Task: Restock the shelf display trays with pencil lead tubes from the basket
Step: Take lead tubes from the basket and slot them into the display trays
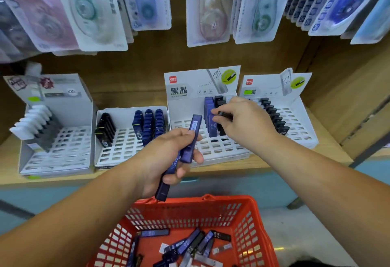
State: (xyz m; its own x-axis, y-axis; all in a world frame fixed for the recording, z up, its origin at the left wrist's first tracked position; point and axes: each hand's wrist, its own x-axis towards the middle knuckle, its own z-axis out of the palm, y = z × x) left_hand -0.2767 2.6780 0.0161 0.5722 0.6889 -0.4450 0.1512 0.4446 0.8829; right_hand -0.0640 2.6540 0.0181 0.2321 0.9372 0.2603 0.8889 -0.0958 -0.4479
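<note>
My left hand [168, 159] grips a small bundle of blue lead tubes [190, 140] above the shelf edge, one tube sticking up past my thumb. My right hand [242, 119] pinches a black lead tube [224, 114] over the third white display tray [213, 150], right beside its rows of blue and black tubes [212, 119]. A red basket [247, 220] below holds several loose blue, black and clear tubes [190, 243].
Three more white slotted trays stand on the wooden shelf: one at the far left [63, 157] with white and grey tubes, one [118, 148] with black and blue tubes, one at the right [299, 127] with a black row. Correction-tape packs [211, 13] hang above.
</note>
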